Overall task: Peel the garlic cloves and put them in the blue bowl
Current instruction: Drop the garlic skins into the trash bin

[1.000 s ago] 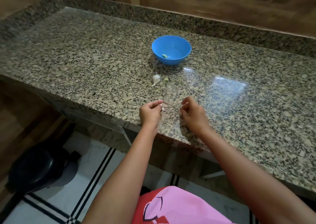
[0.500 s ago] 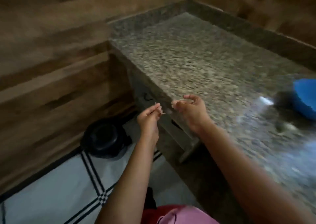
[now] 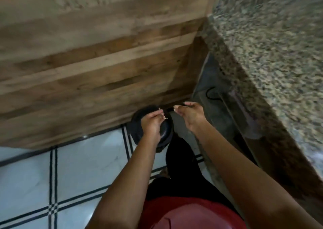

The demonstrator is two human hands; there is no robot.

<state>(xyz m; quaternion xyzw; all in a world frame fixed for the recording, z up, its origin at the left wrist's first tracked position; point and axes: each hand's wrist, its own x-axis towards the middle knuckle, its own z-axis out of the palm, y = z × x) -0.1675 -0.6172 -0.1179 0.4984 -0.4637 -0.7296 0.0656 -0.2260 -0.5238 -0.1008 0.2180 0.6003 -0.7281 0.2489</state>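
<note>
Your view points down at the floor [image 3: 26,181] beside the tabletop [image 3: 279,57], not at its working surface. The granite tabletop fills the upper right of the frame, blurred, with its edge running diagonally down to the right. The blue bowl and the unpeeled cloves do not show in this view, so their position cannot be told.

Your left hand [image 3: 152,123] is held out over a round black bin [image 3: 166,132] that stands on the floor against the wood-patterned wall [image 3: 87,62]. Its fingers are curled, and thumb and fingertips pinch a small pale scrap of garlic skin [image 3: 164,117]; the scrap is too small to describe further.

Your right hand [image 3: 190,115] is held just beside the left, apart from it, nearer the tabletop's underside. Its fingers are drawn together at the tips. Whether anything lies between them cannot be told; the fingertips are blurred.

The floor is white tile with dark double lines. A dark space [image 3: 218,106] opens below the tabletop edge. Your red garment [image 3: 188,214] and a dark trouser leg [image 3: 180,158] show at the bottom of the frame, between your forearms.
</note>
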